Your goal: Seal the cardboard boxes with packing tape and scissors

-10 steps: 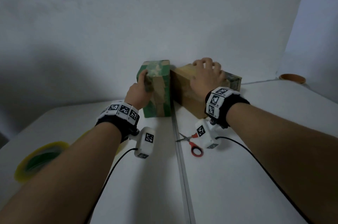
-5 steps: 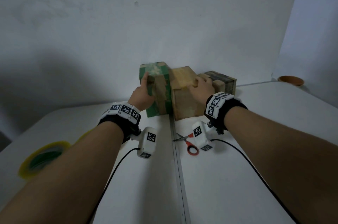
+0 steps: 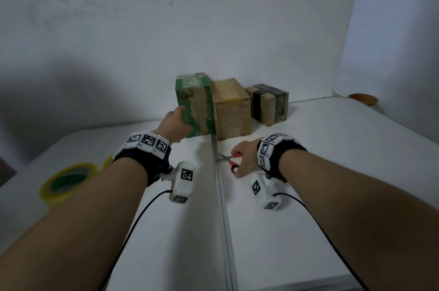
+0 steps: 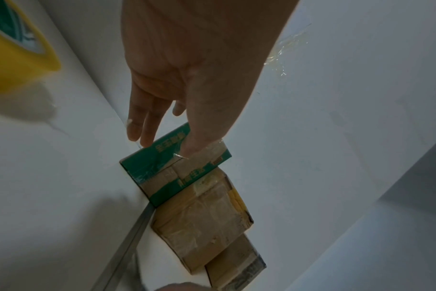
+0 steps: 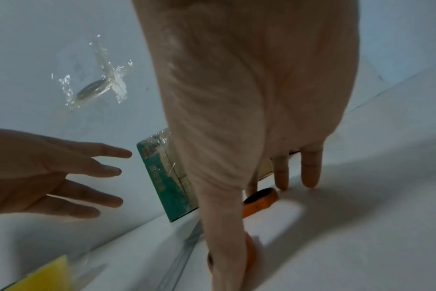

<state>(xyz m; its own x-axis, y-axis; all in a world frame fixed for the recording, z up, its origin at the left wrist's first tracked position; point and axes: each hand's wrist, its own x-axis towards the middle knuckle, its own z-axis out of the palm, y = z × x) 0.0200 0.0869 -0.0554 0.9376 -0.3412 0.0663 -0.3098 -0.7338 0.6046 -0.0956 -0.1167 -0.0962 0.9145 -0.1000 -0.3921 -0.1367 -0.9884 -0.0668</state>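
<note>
Three taped boxes stand in a row against the wall: a green box (image 3: pixel 193 106), a brown box (image 3: pixel 231 108) touching it, and a dark-banded box (image 3: pixel 268 103). My left hand (image 3: pixel 175 122) hovers beside the green box (image 5: pixel 162 177) with fingers spread and straight, holding nothing. In front of the brown box, my right hand (image 3: pixel 242 160) reaches down over the red-handled scissors (image 3: pixel 225 158). Its thumb lies along one handle and its straight fingers touch the table by the other handle ring (image 5: pixel 260 197). A yellow tape roll (image 3: pixel 66 181) lies at the left.
A metal seam (image 3: pixel 222 207) runs down the middle of the white table. A brown dish (image 3: pixel 363 99) sits at the far right corner. Crumpled clear tape (image 5: pixel 97 88) sticks to the wall above. Black cables trail from both wrist cameras.
My right hand has left the brown box and dropped onto the scissors. My left hand has released the green box and now hovers beside it with fingers spread.
</note>
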